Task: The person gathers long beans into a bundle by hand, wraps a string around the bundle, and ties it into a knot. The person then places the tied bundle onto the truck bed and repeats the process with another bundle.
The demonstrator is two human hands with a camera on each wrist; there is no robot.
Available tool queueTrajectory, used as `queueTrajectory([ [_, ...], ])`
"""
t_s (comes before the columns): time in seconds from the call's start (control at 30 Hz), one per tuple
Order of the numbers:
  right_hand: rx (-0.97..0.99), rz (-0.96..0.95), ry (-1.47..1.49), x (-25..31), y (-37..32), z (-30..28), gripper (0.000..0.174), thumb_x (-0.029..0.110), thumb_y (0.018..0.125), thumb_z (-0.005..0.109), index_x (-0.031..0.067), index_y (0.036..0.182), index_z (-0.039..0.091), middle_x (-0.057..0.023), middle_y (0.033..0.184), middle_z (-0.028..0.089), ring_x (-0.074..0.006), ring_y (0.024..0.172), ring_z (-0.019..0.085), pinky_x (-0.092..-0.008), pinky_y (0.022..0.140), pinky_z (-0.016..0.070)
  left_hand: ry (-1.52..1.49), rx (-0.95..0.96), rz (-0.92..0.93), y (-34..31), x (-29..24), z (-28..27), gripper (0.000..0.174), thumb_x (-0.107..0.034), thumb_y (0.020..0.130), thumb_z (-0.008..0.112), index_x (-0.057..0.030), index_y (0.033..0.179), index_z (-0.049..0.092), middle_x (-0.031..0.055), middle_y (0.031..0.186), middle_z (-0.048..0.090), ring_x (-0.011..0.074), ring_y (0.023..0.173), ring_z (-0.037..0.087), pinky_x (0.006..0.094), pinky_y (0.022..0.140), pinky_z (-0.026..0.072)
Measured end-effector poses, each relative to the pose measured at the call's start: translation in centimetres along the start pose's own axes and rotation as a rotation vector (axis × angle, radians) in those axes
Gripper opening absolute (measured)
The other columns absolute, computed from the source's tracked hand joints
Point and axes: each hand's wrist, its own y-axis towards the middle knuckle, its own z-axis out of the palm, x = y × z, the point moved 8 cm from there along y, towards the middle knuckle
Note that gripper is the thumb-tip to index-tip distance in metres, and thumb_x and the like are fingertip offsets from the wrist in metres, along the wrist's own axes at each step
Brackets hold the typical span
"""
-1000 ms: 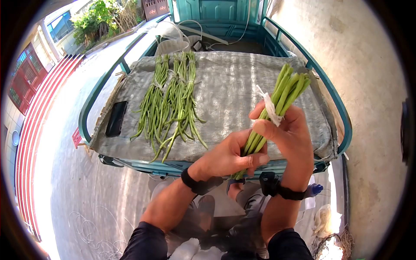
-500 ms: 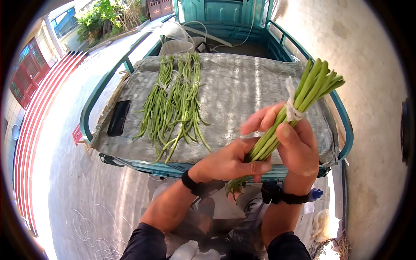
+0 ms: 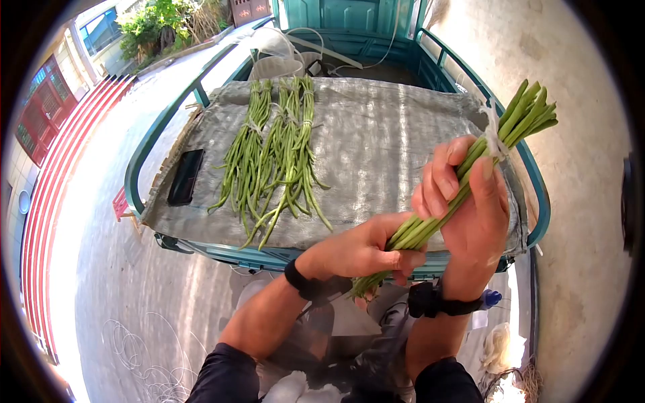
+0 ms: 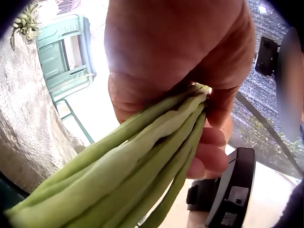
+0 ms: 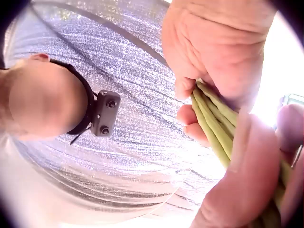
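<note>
A bundle of long green beans (image 3: 422, 232) runs slantwise between both hands over the front right of the grey cloth (image 3: 363, 148). A white tie (image 3: 494, 140) circles it near its upper end. My left hand (image 3: 359, 250) grips the lower part, thumb across the beans. Higher up, my right hand (image 3: 474, 205) holds the bundle just below the tie, its fingers curled on one side and its thumb on the other. Close up in the left wrist view, the bean stems (image 4: 137, 161) spread toward the camera. Beans (image 5: 213, 123) also pass between the hands in the right wrist view.
Several tied bean bundles (image 3: 285, 158) lie side by side at the cloth's left. A black phone-like slab (image 3: 186, 176) is left of them. Teal rails (image 3: 160, 127) flank the cart bed, with a whitish bucket (image 3: 275, 67) behind. Loose thin strands (image 3: 144, 352) lie on the ground.
The bundle has shifted up and right, its tied end now past the cloth's right side. My right hand moved along with it and its fingers now wrap the beans; the left hand stayed nearly in place.
</note>
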Motion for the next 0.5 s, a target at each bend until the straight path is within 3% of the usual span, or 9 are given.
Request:
queueTrajectory([
  [0.13, -0.375, 0.051, -0.035, -1.3, -0.4, -4.3, 0.032, 0.034, 0.111, 0.061, 0.0028, 0.112, 0.064, -0.0056, 0.088, 0.058, -0.0172, 0.074, 0.057, -0.0367, 0.069, 0.0484, 0.012, -0.105, -0.041, 0.5, 0.9, -0.3, 0.031, -0.027, 0.102, 0.065, -0.0034, 0.118, 0.054, 0.0013, 0.088, 0.058, 0.0114, 0.078, 0.063, 0.0284, 0.07, 0.0569],
  [0.2, -0.425, 0.058, -0.008, -1.8, -0.5, -5.5, 0.032, 0.034, 0.111, 0.062, 0.0025, 0.112, 0.064, -0.0052, 0.087, 0.058, -0.0168, 0.074, 0.057, -0.0362, 0.068, 0.0481, 0.002, -0.192, 0.049, 0.9, 2.1, -1.5, 0.029, -0.028, 0.105, 0.066, -0.0015, 0.112, 0.056, 0.0028, 0.089, 0.061, 0.013, 0.076, 0.067, 0.0304, 0.069, 0.0562],
  [0.3, -0.443, 0.042, 0.016, -1.5, -0.5, -6.2, 0.032, 0.034, 0.11, 0.063, 0.0022, 0.112, 0.065, -0.0048, 0.086, 0.058, -0.0163, 0.074, 0.056, -0.0353, 0.067, 0.0475, 0.112, -0.066, 0.018, 1.2, 3.0, -1.3, 0.032, -0.031, 0.106, 0.066, -0.0016, 0.115, 0.055, 0.0018, 0.09, 0.058, 0.0122, 0.078, 0.067, 0.0297, 0.07, 0.0554],
  [0.5, -0.482, 0.009, 0.054, -0.7, -1.0, -8.6, 0.031, 0.035, 0.11, 0.063, 0.0037, 0.109, 0.063, -0.0035, 0.084, 0.057, -0.0136, 0.071, 0.053, -0.0322, 0.063, 0.0454, 0.093, -0.119, -0.232, 0.5, 3.9, -0.7, 0.037, -0.038, 0.108, 0.063, -0.0025, 0.116, 0.058, 0.0017, 0.09, 0.059, 0.0104, 0.077, 0.063, 0.0275, 0.07, 0.0522],
])
